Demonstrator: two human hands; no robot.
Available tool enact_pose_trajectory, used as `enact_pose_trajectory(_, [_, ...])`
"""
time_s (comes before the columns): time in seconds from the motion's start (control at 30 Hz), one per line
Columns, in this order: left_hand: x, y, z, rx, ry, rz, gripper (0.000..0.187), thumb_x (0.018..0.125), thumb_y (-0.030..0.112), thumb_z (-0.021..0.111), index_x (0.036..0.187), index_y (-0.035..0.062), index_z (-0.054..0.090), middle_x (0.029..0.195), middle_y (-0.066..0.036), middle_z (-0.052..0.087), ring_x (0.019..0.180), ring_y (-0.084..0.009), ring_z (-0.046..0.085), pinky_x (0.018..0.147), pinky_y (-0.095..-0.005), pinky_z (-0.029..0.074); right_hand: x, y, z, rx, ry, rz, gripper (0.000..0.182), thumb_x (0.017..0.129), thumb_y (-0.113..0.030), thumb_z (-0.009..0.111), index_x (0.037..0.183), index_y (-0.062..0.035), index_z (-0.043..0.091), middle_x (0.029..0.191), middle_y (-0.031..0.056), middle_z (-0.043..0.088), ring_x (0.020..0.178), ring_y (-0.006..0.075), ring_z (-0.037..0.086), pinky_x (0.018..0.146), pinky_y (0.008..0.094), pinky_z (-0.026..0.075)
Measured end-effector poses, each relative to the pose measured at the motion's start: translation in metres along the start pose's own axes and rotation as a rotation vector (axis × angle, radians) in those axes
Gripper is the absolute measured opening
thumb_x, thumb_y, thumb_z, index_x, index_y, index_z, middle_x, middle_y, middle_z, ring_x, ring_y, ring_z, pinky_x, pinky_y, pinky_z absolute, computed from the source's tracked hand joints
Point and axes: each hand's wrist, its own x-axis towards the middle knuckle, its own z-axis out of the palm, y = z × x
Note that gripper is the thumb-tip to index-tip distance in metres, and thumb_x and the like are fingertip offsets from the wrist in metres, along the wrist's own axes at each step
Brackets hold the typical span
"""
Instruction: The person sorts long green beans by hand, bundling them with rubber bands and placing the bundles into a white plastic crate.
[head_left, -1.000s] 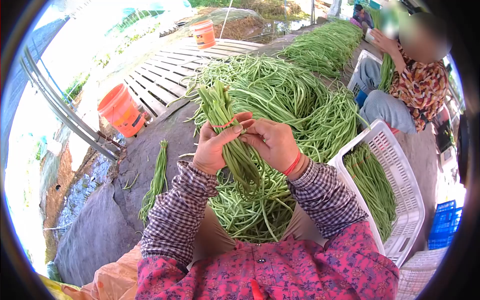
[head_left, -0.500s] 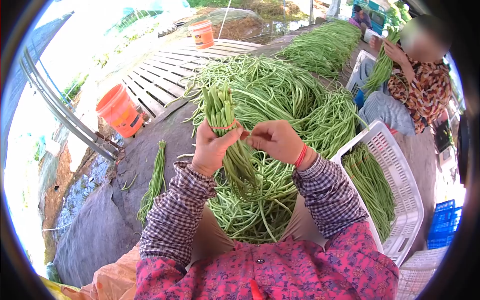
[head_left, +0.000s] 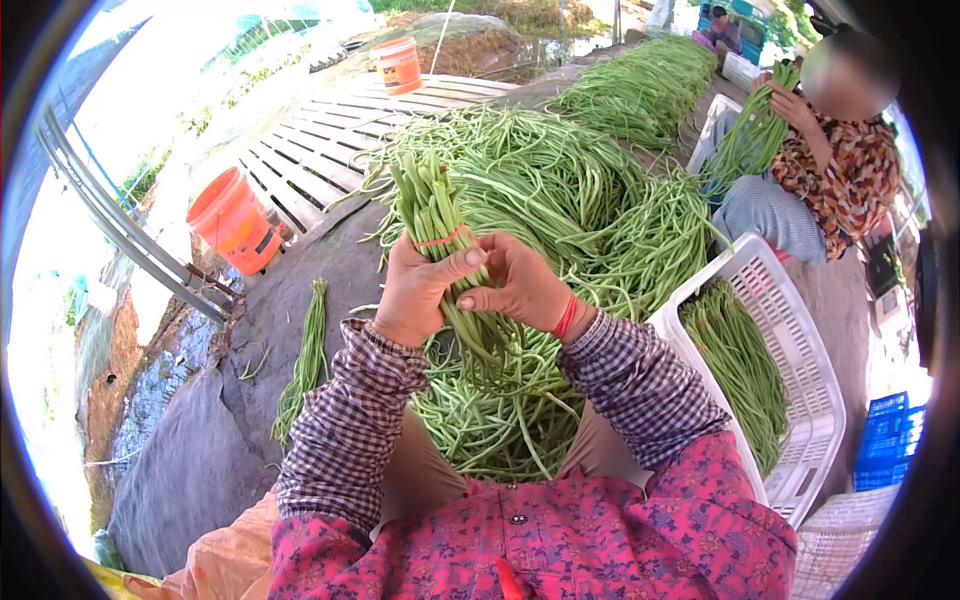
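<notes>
A bundle of long green beans stands upright in front of me, its cut ends at the top and a red rubber band around it. My left hand is closed round the bundle just below the band. From the other side my right hand wraps the beans slightly lower, its thumb across the front. Another red band circles my right wrist. The bean tips hang down over a large heap of loose long beans between and beyond my knees.
At my right is a white plastic crate with bundled beans inside. A few long beans lie on dark ground cloth to the left. Two orange buckets stand near white slats. Another person sits at upper right holding beans.
My right hand has moved left from beside the band and now grips the bundle. The bundle has shifted slightly up and left. The seated person's beans hang spread lower.
</notes>
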Motion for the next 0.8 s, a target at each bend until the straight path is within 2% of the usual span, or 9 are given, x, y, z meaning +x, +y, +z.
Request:
enact_pose_trajectory(0.1, [-0.002, 0.004, -0.005, -0.08, -0.025, -0.032, 0.036, 0.076, 0.006, 0.072, 0.106, 0.0003, 0.054, 0.095, -0.008, 0.061, 0.091, -0.0182, 0.06, 0.077, -0.0334, 0.051, 0.003, -0.014, -0.011, 0.207, -0.125, 0.144, 0.048, 0.074, -0.021, 0.079, 0.105, 0.0027, 0.051, 0.089, 0.0072, 0.063, 0.083, 0.0107, 0.059, 0.076, 0.0264, 0.049])
enact_pose_trajectory(0.13, [-0.003, 0.009, -0.003, -0.029, -0.026, 0.002, 0.038, 0.077, 0.003, 0.069, 0.111, 0.0001, 0.052, 0.1, -0.01, 0.061, 0.095, -0.0192, 0.06, 0.08, -0.0335, 0.051, 0.004, -0.022, -0.012, 0.139, -0.088, 0.127, 0.043, 0.079, -0.019, 0.074, 0.108, 0.0037, 0.051, 0.092, 0.0099, 0.065, 0.082, 0.0114, 0.061, 0.073, 0.0248, 0.05])
enact_pose_trajectory(0.23, [-0.003, 0.026, 0.005, 0.033, -0.013, 0.096, 0.041, 0.077, -0.003, 0.069, 0.113, 0.0009, 0.049, 0.097, -0.006, 0.061, 0.087, -0.0144, 0.061, 0.076, -0.0277, 0.051, 0.006, -0.044, -0.011, 0.244, -0.065, 0.142, 0.039, 0.082, -0.019, 0.071, 0.108, 0.0041, 0.052, 0.092, 0.0122, 0.066, 0.082, 0.0113, 0.062, 0.071, 0.024, 0.05])
enact_pose_trajectory(0.27, [-0.004, 0.031, 0.002, 0.129, -0.042, 0.11, 0.044, 0.08, -0.002, 0.066, 0.12, -0.0004, 0.045, 0.103, -0.007, 0.06, 0.093, -0.0137, 0.059, 0.08, -0.0275, 0.049, 0.006, -0.048, -0.009, 0.252, -0.038, 0.107, 0.036, 0.086, -0.018, 0.067, 0.109, 0.0049, 0.052, 0.089, 0.0111, 0.066, 0.081, 0.0104, 0.061, 0.07, 0.0234, 0.05])
enact_pose_trajectory(0.37, [-0.008, 0.049, 0.015, 0.213, -0.059, 0.157, 0.044, 0.083, 0.001, 0.063, 0.123, -0.0011, 0.044, 0.108, -0.007, 0.059, 0.097, -0.0125, 0.057, 0.083, -0.027, 0.047, 0.004, -0.083, -0.004, -0.01, -0.049, 0.056, 0.037, 0.088, -0.018, 0.064, 0.113, 0.0061, 0.05, 0.086, 0.0104, 0.066, 0.077, 0.0092, 0.061, 0.067, 0.0228, 0.049])
enact_pose_trajectory(0.5, [-0.002, 0.03, -0.002, 0.26, -0.018, 0.149, 0.046, 0.079, -0.007, 0.05, 0.123, -0.001, 0.045, 0.11, -0.008, 0.058, 0.097, -0.0115, 0.056, 0.084, -0.0265, 0.046, 0.014, -0.064, -0.012, -0.41, 0.007, -0.151, 0.027, 0.087, -0.014, 0.062, 0.105, 0.0051, 0.057, 0.079, 0.0109, 0.066, 0.064, 0.0139, 0.061, 0.062, 0.0272, 0.049])
enact_pose_trajectory(0.6, [0.0, 0.022, -0.01, 0.13, 0.019, -0.017, 0.048, 0.075, -0.008, 0.047, 0.122, -0.0012, 0.046, 0.105, -0.008, 0.06, 0.09, -0.0143, 0.06, 0.077, -0.0278, 0.05, 0.016, -0.061, -0.022, -0.614, -0.032, -0.061, 0.025, 0.09, -0.015, 0.059, 0.107, 0.0022, 0.058, 0.077, 0.006, 0.066, 0.067, 0.0075, 0.057, 0.063, 0.023, 0.046])
enact_pose_trajectory(0.7, [-0.001, 0.022, -0.017, 0.022, 0.002, -0.146, 0.048, 0.075, -0.009, 0.049, 0.122, -0.0018, 0.047, 0.104, -0.01, 0.061, 0.086, -0.0179, 0.063, 0.075, -0.0305, 0.053, 0.015, -0.055, -0.022, -0.598, -0.006, -0.06, 0.024, 0.09, -0.012, 0.057, 0.11, 0.0004, 0.057, 0.074, 0.009, 0.064, 0.065, 0.0085, 0.057, 0.062, 0.023, 0.046])
enact_pose_trajectory(0.8, [-0.001, 0.021, -0.024, -0.039, -0.008, -0.195, 0.048, 0.075, -0.008, 0.052, 0.122, -0.0025, 0.047, 0.105, -0.011, 0.061, 0.087, -0.019, 0.063, 0.077, -0.0315, 0.053, 0.018, -0.053, -0.03, -0.475, -0.076, -0.033, 0.023, 0.091, -0.009, 0.055, 0.112, 0.0005, 0.055, 0.077, 0.0048, 0.065, 0.067, 0.0058, 0.057, 0.063, 0.0222, 0.046])
